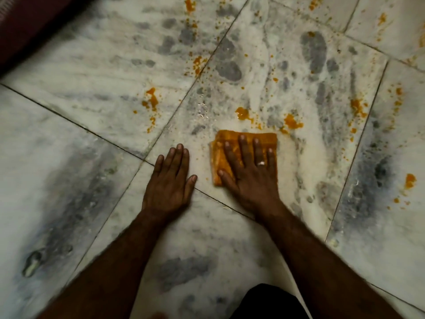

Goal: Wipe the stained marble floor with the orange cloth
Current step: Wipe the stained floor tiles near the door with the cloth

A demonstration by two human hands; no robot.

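Note:
The folded orange cloth (230,139) lies flat on the white and grey marble floor (92,100). My right hand (249,171) presses down on it with straight, spread fingers and covers most of its lower right part. Flat on the bare tile just left of the cloth rests my left hand (171,176), fingers together. Orange stains (292,122) sit right beyond the cloth's far edge, and another blob (242,112) lies beside them. More orange splatter (151,100) is scattered further out across the tiles.
A dark maroon object (27,26) fills the far left corner. Orange spots (410,180) also mark the tile at the right. Dark tile joints cross the floor diagonally. A dark piece of clothing (269,302) shows at the bottom edge.

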